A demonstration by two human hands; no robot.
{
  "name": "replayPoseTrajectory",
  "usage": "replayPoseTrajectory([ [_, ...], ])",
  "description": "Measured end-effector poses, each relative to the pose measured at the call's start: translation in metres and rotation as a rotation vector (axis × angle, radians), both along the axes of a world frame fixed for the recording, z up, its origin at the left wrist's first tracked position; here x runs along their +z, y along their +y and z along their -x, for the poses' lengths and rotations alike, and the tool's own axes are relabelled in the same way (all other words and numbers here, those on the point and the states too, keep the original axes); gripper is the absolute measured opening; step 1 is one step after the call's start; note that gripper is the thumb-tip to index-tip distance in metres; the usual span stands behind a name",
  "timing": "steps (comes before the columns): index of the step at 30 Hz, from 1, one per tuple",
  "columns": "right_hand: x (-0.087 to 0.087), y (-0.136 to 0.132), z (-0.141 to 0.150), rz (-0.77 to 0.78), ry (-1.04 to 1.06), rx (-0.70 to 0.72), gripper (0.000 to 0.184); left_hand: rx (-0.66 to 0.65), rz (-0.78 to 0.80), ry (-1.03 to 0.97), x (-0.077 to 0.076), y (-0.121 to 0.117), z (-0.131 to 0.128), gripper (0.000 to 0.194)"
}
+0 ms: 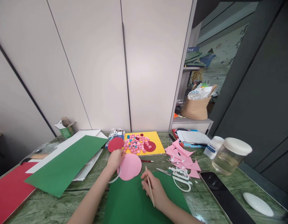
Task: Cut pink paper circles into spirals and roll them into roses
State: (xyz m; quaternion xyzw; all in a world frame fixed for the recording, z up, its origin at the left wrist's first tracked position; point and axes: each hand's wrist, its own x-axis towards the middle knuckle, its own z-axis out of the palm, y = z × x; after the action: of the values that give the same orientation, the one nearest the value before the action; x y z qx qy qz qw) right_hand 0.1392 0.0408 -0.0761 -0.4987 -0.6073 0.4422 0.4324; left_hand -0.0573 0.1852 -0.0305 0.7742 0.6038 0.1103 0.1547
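Observation:
My right hand [155, 189] grips a slim, pale wooden stick [150, 189] with a pointed far end, above a green paper sheet [125, 202]. My left hand [116, 159], a white bangle at its wrist, has its fingertips drawn together between a red paper circle [115, 144] and overlapping pink paper circles [130, 166]. Whatever those fingers pinch is hidden. Behind them, small pink, blue and yellow beads or buttons [136, 143] are heaped on yellow paper [158, 140], partly over a dark red circle [150, 146]. White-handled scissors [181, 179] lie open beside my right hand.
Pink paper scraps [181, 155] lie beyond the scissors. At right are a phone [224, 196], a lidded jar [229, 158], a white bottle [214, 146] and a white oval object [258, 203]. Green paper [69, 165] and red paper [13, 186] cover the left side.

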Motion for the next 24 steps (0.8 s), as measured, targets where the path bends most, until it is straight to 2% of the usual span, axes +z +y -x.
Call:
replayPoseTrajectory([
  [11, 0.003, -0.001, 0.000, -0.010, 0.014, -0.005, 0.008, 0.055, -0.033, 0.006, 0.003, -0.009, -0.005, 0.026],
  [18, 0.003, -0.001, 0.000, -0.011, -0.002, -0.006, 0.008, 0.088, -0.113, 0.031, -0.001, -0.014, -0.008, 0.017],
  [24, 0.003, -0.001, -0.001, -0.013, -0.026, 0.001, 0.009, 0.091, -0.154, 0.017, -0.003, -0.018, -0.009, 0.021],
])
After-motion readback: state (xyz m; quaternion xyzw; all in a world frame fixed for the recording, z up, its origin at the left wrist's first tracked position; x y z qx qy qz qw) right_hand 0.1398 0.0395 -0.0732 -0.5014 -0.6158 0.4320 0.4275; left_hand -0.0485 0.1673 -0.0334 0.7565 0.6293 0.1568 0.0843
